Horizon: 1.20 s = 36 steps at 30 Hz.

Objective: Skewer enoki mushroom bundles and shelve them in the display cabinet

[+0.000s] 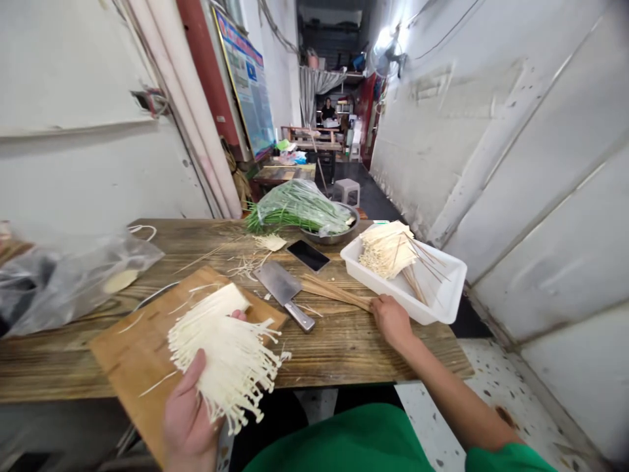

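Observation:
My left hand is closed around a fanned bunch of enoki mushrooms, with the thin caps hanging toward me. Behind that bunch, more enoki lies on the wooden cutting board. Over on the right, my right hand has its fingers closed at the near end of a bundle of bamboo skewers lying on the table. A cleaver rests between the board and the skewers, handle toward me. Skewered enoki is piled in a white plastic tub.
A phone lies beyond the cleaver. Behind it, bagged green chives sit over a metal bowl. Enoki scraps are scattered nearby. A clear plastic bag is at the left. A person is far back.

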Each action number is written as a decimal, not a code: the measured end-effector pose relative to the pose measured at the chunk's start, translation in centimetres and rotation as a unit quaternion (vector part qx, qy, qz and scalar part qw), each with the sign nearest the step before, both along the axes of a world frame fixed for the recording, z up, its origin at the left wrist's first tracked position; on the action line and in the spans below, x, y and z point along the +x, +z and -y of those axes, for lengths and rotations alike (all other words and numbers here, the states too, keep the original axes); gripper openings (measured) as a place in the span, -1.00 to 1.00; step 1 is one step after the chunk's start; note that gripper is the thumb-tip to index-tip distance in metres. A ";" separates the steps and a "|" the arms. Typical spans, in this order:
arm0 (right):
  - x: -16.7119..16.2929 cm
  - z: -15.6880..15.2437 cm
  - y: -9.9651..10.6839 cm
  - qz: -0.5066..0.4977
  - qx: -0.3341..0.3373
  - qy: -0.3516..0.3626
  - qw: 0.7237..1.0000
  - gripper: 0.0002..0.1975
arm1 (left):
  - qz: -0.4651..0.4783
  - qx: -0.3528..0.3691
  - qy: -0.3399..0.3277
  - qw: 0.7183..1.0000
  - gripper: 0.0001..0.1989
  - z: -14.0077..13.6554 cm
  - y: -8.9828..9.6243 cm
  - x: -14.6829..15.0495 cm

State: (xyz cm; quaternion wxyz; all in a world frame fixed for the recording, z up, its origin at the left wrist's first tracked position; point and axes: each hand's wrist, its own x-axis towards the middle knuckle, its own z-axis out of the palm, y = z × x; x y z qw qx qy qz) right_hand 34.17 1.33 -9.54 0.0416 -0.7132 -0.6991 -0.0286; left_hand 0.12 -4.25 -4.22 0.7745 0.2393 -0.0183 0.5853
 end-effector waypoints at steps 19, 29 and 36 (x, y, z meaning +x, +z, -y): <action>3.9 3.2 0.0 0.133 -0.025 0.050 0.990 -0.78 | -0.103 -0.203 -0.041 0.973 -0.54 -1.4 -1.8 5.7; 2.6 3.5 -0.8 0.103 0.012 0.086 0.991 -0.82 | -0.169 -0.234 -0.028 0.957 -0.61 -2.2 -2.7 5.8; 4.5 3.1 -0.8 0.058 -0.021 0.082 0.995 -0.77 | -0.222 -0.262 -0.004 0.939 -0.63 -2.5 -1.7 6.2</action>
